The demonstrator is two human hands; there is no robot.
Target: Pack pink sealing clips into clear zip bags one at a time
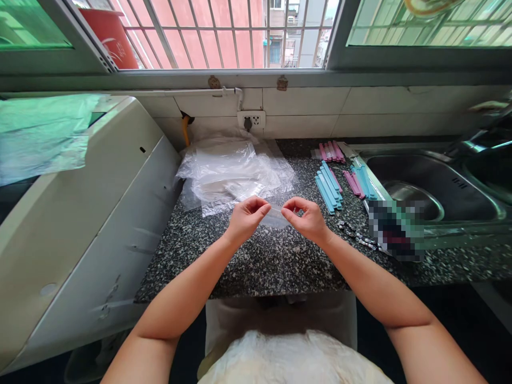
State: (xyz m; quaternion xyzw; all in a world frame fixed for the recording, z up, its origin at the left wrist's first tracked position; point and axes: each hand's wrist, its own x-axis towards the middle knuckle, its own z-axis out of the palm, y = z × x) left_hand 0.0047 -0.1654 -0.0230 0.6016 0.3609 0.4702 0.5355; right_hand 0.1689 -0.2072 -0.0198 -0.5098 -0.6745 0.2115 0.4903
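Between my two hands a small clear plastic bag (pixel 276 217) is stretched above the speckled stone counter (pixel 276 261). My left hand (pixel 248 216) pinches one end of its upper edge between thumb and fingers. The other end is pinched the same way by my right hand (pixel 304 214). Just behind my left hand lies a loose pile of clear plastic bags (pixel 228 168). Several blue clip sticks (pixel 328 188) rest to the right of my right hand, with pink clip sticks (pixel 332 151) farther back.
More pink and blue sticks (pixel 362 181) lie beside the metal sink (pixel 432 176) on the right. A beaded strap (pixel 358 237) and a blurred-out item (pixel 396 229) are near the sink's front. A large pale appliance (pixel 100 202) borders the left; a wall socket (pixel 252 119) is behind.
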